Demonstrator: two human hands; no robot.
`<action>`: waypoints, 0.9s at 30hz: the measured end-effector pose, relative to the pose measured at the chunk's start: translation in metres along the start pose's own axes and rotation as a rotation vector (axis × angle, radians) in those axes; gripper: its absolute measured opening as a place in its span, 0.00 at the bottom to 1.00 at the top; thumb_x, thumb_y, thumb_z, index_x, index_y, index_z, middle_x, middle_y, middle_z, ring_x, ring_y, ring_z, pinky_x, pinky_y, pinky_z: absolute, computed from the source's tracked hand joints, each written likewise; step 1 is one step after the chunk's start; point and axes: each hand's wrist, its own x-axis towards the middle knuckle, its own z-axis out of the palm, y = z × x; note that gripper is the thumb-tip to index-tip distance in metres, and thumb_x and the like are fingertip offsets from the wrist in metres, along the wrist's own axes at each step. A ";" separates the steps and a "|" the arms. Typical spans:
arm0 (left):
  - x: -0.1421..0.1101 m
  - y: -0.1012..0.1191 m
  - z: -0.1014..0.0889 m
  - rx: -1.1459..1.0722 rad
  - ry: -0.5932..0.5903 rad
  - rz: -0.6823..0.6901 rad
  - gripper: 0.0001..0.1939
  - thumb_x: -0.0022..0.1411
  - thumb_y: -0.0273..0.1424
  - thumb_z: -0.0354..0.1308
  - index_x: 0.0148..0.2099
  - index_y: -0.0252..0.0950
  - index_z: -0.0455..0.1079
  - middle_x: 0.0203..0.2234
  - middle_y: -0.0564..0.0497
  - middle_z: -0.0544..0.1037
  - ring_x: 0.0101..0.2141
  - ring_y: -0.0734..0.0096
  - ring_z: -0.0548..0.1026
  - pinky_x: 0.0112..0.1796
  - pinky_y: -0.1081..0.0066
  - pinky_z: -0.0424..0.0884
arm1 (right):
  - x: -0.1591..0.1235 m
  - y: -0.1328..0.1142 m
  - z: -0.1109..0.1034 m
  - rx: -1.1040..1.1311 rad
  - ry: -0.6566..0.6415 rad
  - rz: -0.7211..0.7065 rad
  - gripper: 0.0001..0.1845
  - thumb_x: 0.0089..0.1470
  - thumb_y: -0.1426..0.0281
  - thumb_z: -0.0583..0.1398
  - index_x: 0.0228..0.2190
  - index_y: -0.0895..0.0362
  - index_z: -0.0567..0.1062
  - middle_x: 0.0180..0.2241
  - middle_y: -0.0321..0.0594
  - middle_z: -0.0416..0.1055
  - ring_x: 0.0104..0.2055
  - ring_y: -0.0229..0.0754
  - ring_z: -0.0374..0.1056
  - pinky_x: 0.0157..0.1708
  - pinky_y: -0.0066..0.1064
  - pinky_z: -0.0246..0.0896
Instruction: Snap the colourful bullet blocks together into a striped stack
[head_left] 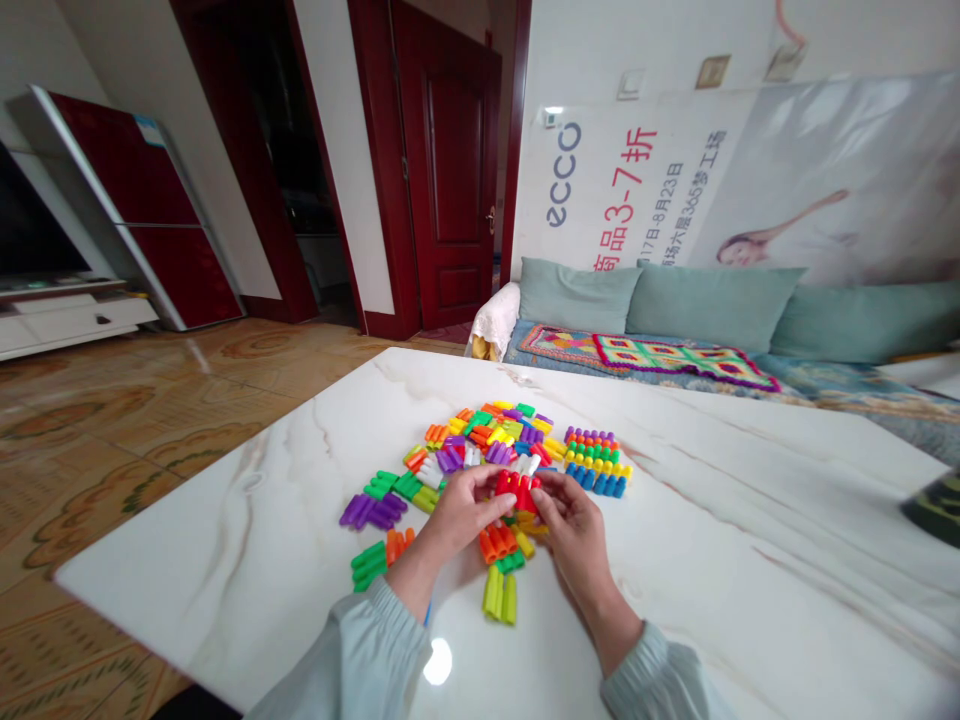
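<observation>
Both hands meet over a red plastic block piece (pixel 517 490) above a white marble table (pixel 712 560). My left hand (pixel 459 510) pinches its left side with closed fingers. My right hand (pixel 571 525) grips its right side, fingers curled. Beneath the hands lie orange blocks (pixel 498 541) and a yellow-green block (pixel 500 595). A heap of loose coloured blocks (pixel 487 435) spreads just beyond. A built stack of purple, orange, green, yellow and blue rows (pixel 596 462) sits right of the heap.
Purple (pixel 371 511) and green (pixel 368 563) blocks lie left of my hands. A dark object (pixel 936 505) sits at the table's right edge. A sofa with teal cushions (pixel 675 300) stands behind the table. Tiled floor and red doors (pixel 450 160) lie at left.
</observation>
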 end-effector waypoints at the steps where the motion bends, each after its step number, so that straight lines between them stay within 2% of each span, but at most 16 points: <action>1: -0.001 0.000 0.001 0.015 -0.001 0.005 0.23 0.50 0.32 0.67 0.49 0.32 0.75 0.33 0.45 0.80 0.27 0.69 0.76 0.26 0.74 0.70 | -0.001 -0.001 0.001 0.014 -0.025 0.011 0.19 0.49 0.57 0.65 0.38 0.58 0.74 0.32 0.40 0.77 0.27 0.39 0.71 0.26 0.29 0.68; 4: -0.002 0.000 0.001 0.054 0.031 0.009 0.21 0.48 0.31 0.69 0.47 0.34 0.76 0.30 0.47 0.80 0.25 0.71 0.75 0.25 0.75 0.70 | -0.004 -0.001 0.004 0.013 -0.100 0.011 0.19 0.50 0.58 0.65 0.39 0.57 0.75 0.33 0.41 0.77 0.28 0.40 0.72 0.28 0.30 0.69; 7: 0.000 -0.001 0.001 0.023 0.094 -0.021 0.20 0.47 0.32 0.69 0.45 0.32 0.76 0.27 0.48 0.79 0.24 0.70 0.76 0.23 0.75 0.69 | -0.005 0.001 -0.001 -0.106 -0.072 -0.076 0.17 0.54 0.59 0.62 0.42 0.56 0.75 0.36 0.42 0.77 0.33 0.42 0.73 0.32 0.32 0.70; 11: 0.004 0.002 -0.003 -0.114 0.265 -0.061 0.23 0.44 0.34 0.72 0.43 0.31 0.75 0.26 0.48 0.79 0.26 0.70 0.77 0.25 0.75 0.72 | 0.010 -0.002 -0.018 -0.528 0.101 -0.373 0.12 0.58 0.64 0.57 0.40 0.56 0.76 0.37 0.43 0.77 0.37 0.43 0.71 0.37 0.34 0.66; 13: 0.005 0.003 -0.005 -0.188 0.299 -0.079 0.25 0.45 0.36 0.72 0.44 0.31 0.73 0.26 0.49 0.79 0.26 0.70 0.77 0.25 0.74 0.73 | 0.026 -0.007 -0.024 -0.801 0.120 -0.488 0.12 0.59 0.69 0.55 0.39 0.56 0.77 0.38 0.44 0.76 0.41 0.46 0.69 0.42 0.37 0.64; 16: 0.006 0.001 -0.008 -0.252 0.318 -0.060 0.25 0.47 0.38 0.71 0.46 0.32 0.72 0.28 0.49 0.79 0.26 0.71 0.78 0.25 0.75 0.73 | 0.054 -0.018 -0.022 -1.242 -0.085 -0.466 0.20 0.55 0.77 0.54 0.48 0.54 0.75 0.45 0.46 0.75 0.49 0.51 0.66 0.47 0.40 0.58; 19: 0.006 0.001 -0.008 -0.281 0.332 -0.059 0.26 0.46 0.38 0.72 0.46 0.32 0.72 0.29 0.48 0.80 0.25 0.71 0.77 0.24 0.75 0.73 | 0.078 -0.027 -0.011 -1.556 -0.324 -0.316 0.28 0.52 0.79 0.56 0.54 0.52 0.71 0.47 0.46 0.75 0.50 0.53 0.67 0.46 0.41 0.54; 22: 0.007 0.002 -0.007 -0.305 0.351 -0.089 0.28 0.43 0.37 0.73 0.46 0.31 0.71 0.27 0.49 0.80 0.24 0.71 0.77 0.25 0.74 0.74 | 0.092 -0.028 -0.001 -1.652 -0.455 -0.232 0.25 0.52 0.78 0.56 0.51 0.53 0.73 0.43 0.46 0.76 0.45 0.51 0.71 0.46 0.41 0.53; 27: 0.008 0.003 -0.006 -0.333 0.360 -0.104 0.29 0.43 0.36 0.73 0.46 0.30 0.71 0.26 0.49 0.79 0.24 0.71 0.77 0.26 0.74 0.75 | 0.096 -0.023 0.007 -1.655 -0.473 -0.265 0.21 0.52 0.78 0.57 0.48 0.56 0.73 0.43 0.48 0.76 0.44 0.50 0.73 0.45 0.39 0.53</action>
